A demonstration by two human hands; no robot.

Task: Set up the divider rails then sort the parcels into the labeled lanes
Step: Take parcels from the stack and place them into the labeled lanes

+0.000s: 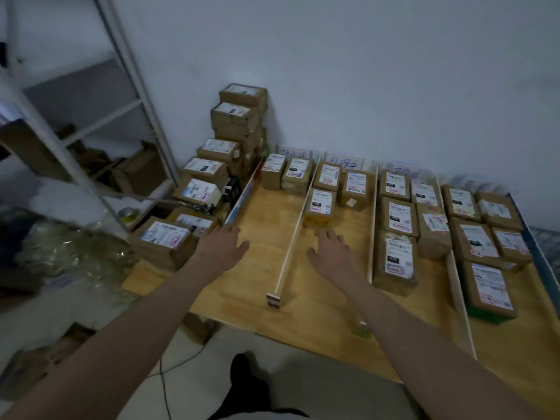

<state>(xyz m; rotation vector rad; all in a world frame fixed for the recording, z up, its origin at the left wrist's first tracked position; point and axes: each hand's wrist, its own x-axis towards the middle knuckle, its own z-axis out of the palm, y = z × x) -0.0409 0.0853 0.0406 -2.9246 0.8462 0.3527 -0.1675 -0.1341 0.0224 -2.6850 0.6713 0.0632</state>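
Observation:
A wooden table is split into lanes by white divider rails. Handwritten lane labels lean on the wall behind. Brown parcels with white shipping labels lie in the lanes, among them one in the second lane and one in the third. My left hand hovers with fingers spread over the left lane, holding nothing. My right hand is stretched out flat just short of the second-lane parcel, also empty. A stack of unsorted parcels rises left of the table.
A metal shelf frame with boxes stands at the left. Crumpled plastic wrap lies on the floor. A cable runs across the floor below the table edge. A blue rail borders the table's right side.

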